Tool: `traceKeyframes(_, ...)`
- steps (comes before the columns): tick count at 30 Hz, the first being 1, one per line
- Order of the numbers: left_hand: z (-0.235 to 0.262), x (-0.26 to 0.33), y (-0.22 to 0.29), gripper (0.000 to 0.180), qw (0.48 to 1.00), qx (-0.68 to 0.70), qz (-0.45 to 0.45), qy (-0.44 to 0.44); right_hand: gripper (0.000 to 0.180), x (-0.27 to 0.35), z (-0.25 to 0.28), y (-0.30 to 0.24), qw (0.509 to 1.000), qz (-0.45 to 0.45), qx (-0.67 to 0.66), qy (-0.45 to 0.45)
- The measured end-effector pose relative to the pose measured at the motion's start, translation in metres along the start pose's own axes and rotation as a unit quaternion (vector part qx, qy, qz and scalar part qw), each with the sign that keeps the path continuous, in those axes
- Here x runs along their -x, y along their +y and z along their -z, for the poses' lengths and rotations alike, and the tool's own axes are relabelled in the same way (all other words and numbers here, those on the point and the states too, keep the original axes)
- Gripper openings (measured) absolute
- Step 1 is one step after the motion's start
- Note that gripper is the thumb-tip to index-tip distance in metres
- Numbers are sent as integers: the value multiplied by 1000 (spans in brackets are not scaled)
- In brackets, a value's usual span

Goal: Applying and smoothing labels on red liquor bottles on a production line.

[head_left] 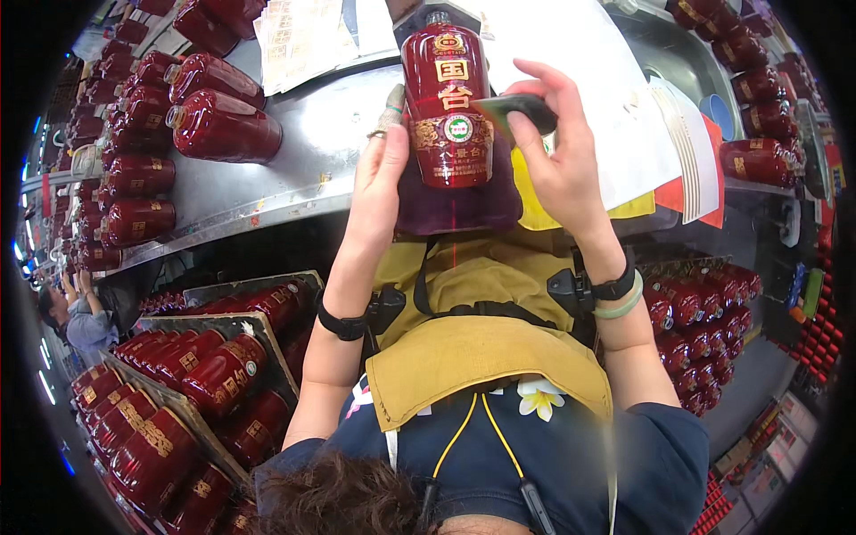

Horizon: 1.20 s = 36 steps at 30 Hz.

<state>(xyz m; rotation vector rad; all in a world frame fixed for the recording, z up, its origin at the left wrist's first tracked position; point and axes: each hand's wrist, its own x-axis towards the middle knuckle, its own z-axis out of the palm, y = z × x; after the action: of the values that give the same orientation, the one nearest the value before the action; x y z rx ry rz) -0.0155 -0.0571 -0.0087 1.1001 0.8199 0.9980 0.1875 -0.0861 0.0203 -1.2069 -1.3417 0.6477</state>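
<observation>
A glossy dark-red bottle [453, 80] with gold decoration and a round green-and-white sticker lies on its back, neck pointing away from me. Under its lower end is a dark purple cloth pad [419, 205] at the table edge. My left hand [383, 160] holds the bottle's left side, a grey covering on one finger and a ring on another. Between the thumb and fingers of my right hand [571, 147] is a dark, rounded, scraper-like tool [533, 113]. Its thin greenish edge is at the bottle's right side, beside the sticker; whether it touches cannot be made out.
Printed label sheets [308, 45] lie at the back left of the metal table [330, 134]. Undecorated red bottles [223, 125] stand or lie further left. White paper [615, 134] covers the right side. Crates [254, 325] of bottles flank me below; another person [76, 316] is at far left.
</observation>
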Motion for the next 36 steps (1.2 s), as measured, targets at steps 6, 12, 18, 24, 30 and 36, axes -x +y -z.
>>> traceKeyframes(6, 9, 1, -7, 86, 999, -31, -8, 15, 17, 26, 11, -10, 885, 355, 236, -185)
traceKeyframes(12, -2, 12, -13, 102, 978, -162, -125, 38, 22, 23, 10, -5, 911, 338, 204, -122)
traceKeyframes(18, 10, 25, -31, 100, 844, -413, -340, 32, 21, 39, 7, -9, 968, 189, 100, -128)
traceKeyframes(24, 9, 42, -37, 88, 786, -551, -279, 35, 25, 32, -6, 3, 988, -149, -35, -17)
traceKeyframes(30, 22, 42, -39, 110, 838, -478, -260, 33, 23, 33, 19, 32, 988, -147, 28, 38)
traceKeyframes(36, -1, 3, -8, 98, 919, -369, -140, 13, 25, 22, 10, 5, 993, -103, -40, 39)
